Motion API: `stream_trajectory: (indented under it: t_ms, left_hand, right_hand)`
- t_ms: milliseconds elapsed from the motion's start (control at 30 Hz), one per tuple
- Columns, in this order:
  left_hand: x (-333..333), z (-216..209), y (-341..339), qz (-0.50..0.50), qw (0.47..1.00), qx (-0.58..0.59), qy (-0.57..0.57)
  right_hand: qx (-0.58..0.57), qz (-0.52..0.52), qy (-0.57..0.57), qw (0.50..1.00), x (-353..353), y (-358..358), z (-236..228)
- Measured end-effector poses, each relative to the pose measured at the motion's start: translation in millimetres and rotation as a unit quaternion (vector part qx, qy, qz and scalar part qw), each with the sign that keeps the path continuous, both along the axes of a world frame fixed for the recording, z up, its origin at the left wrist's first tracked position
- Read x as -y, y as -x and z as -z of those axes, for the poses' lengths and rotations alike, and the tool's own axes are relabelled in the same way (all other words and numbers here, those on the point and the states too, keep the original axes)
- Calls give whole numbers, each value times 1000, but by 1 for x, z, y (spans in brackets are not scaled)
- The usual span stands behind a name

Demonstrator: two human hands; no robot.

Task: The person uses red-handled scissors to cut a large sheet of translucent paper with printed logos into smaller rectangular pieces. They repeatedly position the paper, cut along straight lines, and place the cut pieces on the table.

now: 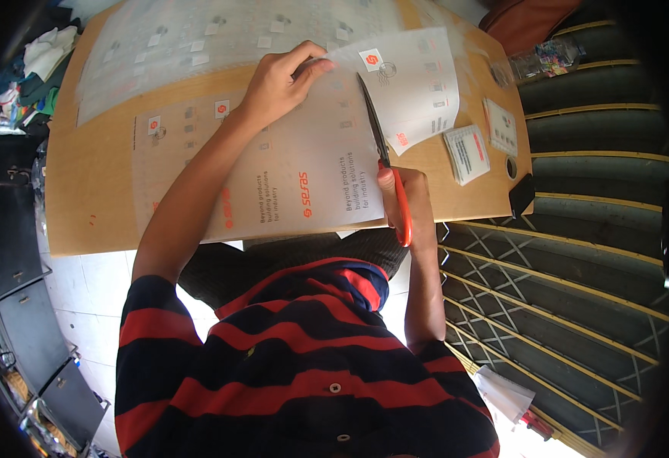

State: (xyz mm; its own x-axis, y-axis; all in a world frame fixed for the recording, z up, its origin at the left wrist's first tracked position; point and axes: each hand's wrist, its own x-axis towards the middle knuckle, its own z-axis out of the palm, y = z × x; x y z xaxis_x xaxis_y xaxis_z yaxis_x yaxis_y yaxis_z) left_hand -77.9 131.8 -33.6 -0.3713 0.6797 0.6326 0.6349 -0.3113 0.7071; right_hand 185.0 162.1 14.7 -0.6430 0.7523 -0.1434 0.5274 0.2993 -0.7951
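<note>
A translucent printed sheet (311, 153) with red and dark print lies over the near part of the wooden table. My right hand (413, 191) grips a pair of scissors (404, 210) with red handles and dark blades. The blades point away from me along a cut in the sheet. To their right, a partly separated strip (418, 88) curls up off the table. Beyond the scissors' tip on the left, my left hand (285, 82) pinches the sheet between thumb and bent forefinger; its other fingers are partly hidden.
More printed sheets (197, 42) spread across the table's far side. A small stack of printed cards (468, 156) sits at the right, beside another small pile (500, 126). A flat black object (522, 195) rests at the corner. A folding metal shutter (571, 221) stands right of the table.
</note>
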Motion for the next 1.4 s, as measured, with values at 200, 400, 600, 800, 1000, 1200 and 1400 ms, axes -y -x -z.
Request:
stream_trajectory:
  t_ms: [200, 400, 600, 800, 1000, 1200, 1400]
  left_hand:
    - [-2, 1, 0, 11, 1000, 4, 0]
    - [-1, 0, 1, 15, 1000, 18, 2]
    - [-1, -1, 1, 20, 1000, 18, 2]
    - [-1, 1, 2, 18, 1000, 25, 7]
    - [-3, 0, 4, 19, 999, 19, -22]
    - [0, -3, 4, 18, 1000, 21, 8]
    - [-2, 0, 5, 17, 1000, 24, -5]
  right_hand:
    - [15, -36, -19, 999, -11, -1, 7]
    - [-29, -53, -87, 994, -19, 4, 17]
    - [-45, -33, -45, 997, -17, 11, 9]
    - [-40, -50, -70, 996, -24, 17, 6]
    - [-6, -70, -65, 995, -32, 21, 2]
    - [-28, -81, -99, 991, -38, 24, 3]
    - [-14, -86, 2, 996, -42, 25, -3]
